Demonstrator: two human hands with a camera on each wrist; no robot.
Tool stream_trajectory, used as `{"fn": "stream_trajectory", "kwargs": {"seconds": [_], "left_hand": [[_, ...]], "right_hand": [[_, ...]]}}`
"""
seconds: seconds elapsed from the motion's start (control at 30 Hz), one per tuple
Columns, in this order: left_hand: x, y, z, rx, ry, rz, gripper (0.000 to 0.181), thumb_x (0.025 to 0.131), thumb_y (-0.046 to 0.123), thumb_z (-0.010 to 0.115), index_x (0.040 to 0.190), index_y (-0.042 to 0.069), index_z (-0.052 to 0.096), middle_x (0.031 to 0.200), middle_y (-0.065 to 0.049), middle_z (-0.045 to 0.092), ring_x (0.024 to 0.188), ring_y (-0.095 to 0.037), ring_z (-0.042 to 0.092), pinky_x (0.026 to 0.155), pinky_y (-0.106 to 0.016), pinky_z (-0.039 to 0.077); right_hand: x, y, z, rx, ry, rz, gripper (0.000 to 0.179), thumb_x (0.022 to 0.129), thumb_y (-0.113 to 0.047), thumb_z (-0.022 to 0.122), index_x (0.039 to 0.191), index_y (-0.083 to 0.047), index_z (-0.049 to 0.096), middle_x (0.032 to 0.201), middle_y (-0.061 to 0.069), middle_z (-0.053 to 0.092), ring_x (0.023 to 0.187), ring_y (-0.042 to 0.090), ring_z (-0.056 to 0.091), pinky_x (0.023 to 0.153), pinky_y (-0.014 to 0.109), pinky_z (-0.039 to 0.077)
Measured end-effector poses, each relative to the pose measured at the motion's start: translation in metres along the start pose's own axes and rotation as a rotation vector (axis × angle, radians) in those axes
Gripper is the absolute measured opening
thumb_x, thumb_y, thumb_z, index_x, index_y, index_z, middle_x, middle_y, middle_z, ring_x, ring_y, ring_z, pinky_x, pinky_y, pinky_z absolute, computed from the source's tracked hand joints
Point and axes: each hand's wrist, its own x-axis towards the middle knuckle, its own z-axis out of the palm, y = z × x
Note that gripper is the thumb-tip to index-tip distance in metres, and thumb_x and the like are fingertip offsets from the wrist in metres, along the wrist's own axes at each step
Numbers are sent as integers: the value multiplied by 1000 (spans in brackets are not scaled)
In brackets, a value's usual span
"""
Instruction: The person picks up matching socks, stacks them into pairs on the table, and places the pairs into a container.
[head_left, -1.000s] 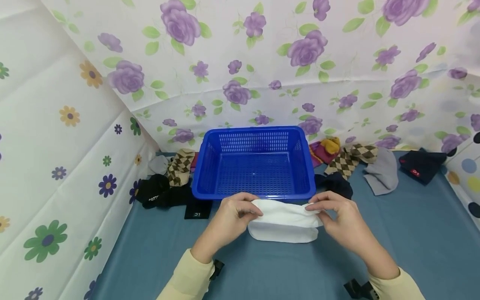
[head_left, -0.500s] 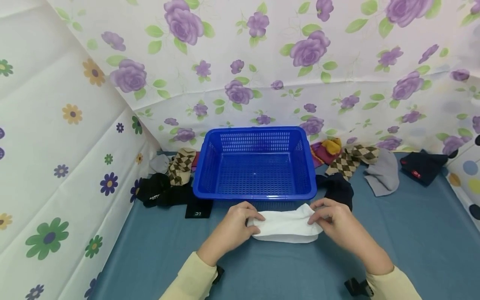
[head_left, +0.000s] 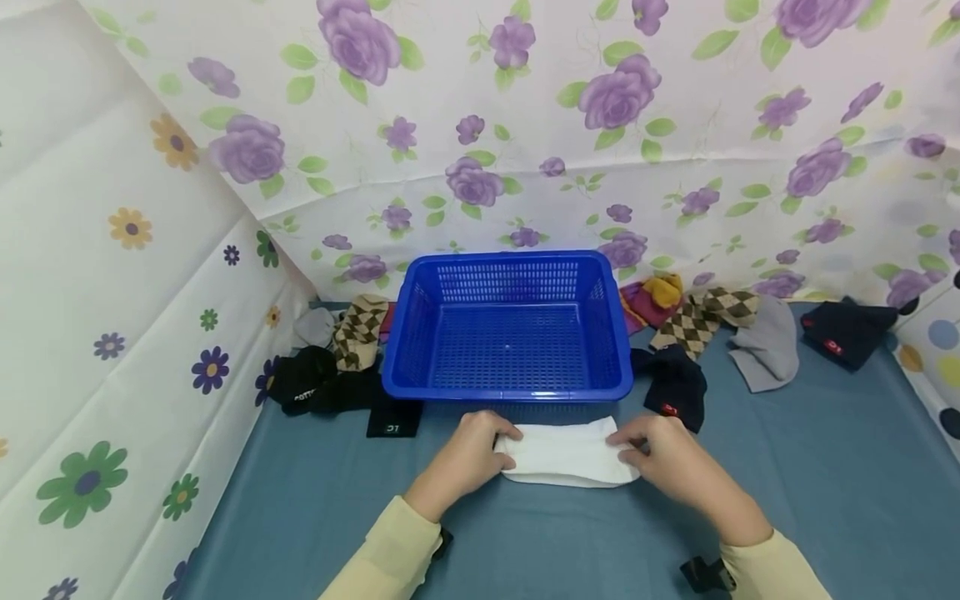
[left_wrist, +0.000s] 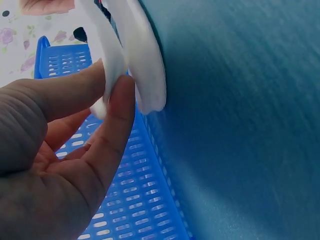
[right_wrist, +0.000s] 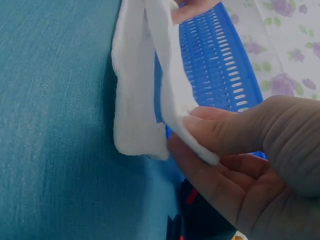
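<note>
In the head view, a white sock [head_left: 558, 444] stretches lengthwise between both hands, just in front of the blue basket. My left hand [head_left: 471, 454] pinches its left end between thumb and fingers. The opposite end is pinched by my right hand [head_left: 663, 458]. Both wrist views show the held sock [right_wrist: 169, 70] as a thin upper strip, with a gap between it and a second white knit layer [right_wrist: 135, 100] that lies on the blue-green cloth. From above, the upper strip covers most of that lower layer.
The blue basket [head_left: 506, 395] stands behind the hands. Left of it lie argyle [head_left: 360, 333], grey [head_left: 313, 327] and black socks [head_left: 306, 377]. On the right are argyle [head_left: 686, 325], grey [head_left: 765, 346], maroon-yellow [head_left: 651, 302] and navy socks [head_left: 847, 332]. Floral sheets form the walls.
Both hands have lowered the upper white sock toward the front, away from the basket, over the lower white layer. Its raised right corner has flattened.
</note>
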Motion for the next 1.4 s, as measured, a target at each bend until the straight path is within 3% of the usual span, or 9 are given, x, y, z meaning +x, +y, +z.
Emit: {"fn": "stream_trajectory", "kwargs": {"seconds": [0.27, 0.53, 0.77, 0.97, 1.17, 1.27, 1.4], "left_hand": [[3, -1, 4, 32, -11, -6, 32, 69, 14, 82, 100, 13, 73, 106, -1, 69, 108, -19, 60, 89, -33, 50], [7, -1, 7, 42, -20, -38, 34, 68, 12, 83, 100, 13, 73, 106, -1, 69, 107, -19, 60, 89, -33, 50], [7, 0, 7, 46, -17, -55, 34, 66, 10, 83, 99, 12, 73, 105, -2, 69, 107, -20, 60, 90, -34, 50], [2, 5, 6, 122, -16, -26, 34, 70, 13, 81, 103, 13, 72, 107, -2, 66, 107, -20, 59, 91, -35, 49], [-7, 17, -2, 188, 99, 51, 28, 78, 20, 76, 105, 15, 71, 106, 0, 65, 100, -15, 60, 85, -33, 51], [-9, 25, -6, 214, 151, 94, 22, 80, 19, 74, 102, 16, 72, 100, 2, 65, 93, -11, 61, 80, -30, 52], [-10, 32, -8, 193, 150, 138, 15, 81, 13, 72, 96, 15, 73, 90, 2, 67, 79, -6, 60, 70, -22, 51]], "right_hand": [[1, -1, 2, -29, -63, 42, 28, 67, -9, 82, 92, -20, 74, 97, -3, 70, 90, 12, 61, 79, 40, 53], [6, -4, 8, -78, -119, 127, 30, 70, -1, 77, 95, -17, 73, 111, 6, 67, 107, 24, 60, 89, 50, 48], [8, 1, 15, -86, -102, 141, 31, 70, 0, 77, 95, -17, 71, 111, 6, 65, 104, 22, 60, 88, 49, 48], [4, 4, 11, -93, -73, 66, 36, 68, -7, 81, 99, -19, 69, 108, 2, 64, 96, 17, 59, 82, 44, 51], [-8, -3, -3, -137, 15, -51, 34, 74, -18, 79, 105, -18, 67, 112, -1, 62, 105, 19, 59, 88, 46, 49], [-11, -12, -7, -168, 61, -100, 31, 75, -15, 77, 104, -18, 68, 111, -1, 63, 107, 20, 59, 88, 47, 49], [-12, -25, -3, -196, 82, -143, 30, 74, -5, 76, 98, -21, 69, 105, -3, 65, 103, 18, 60, 86, 45, 50]]}}
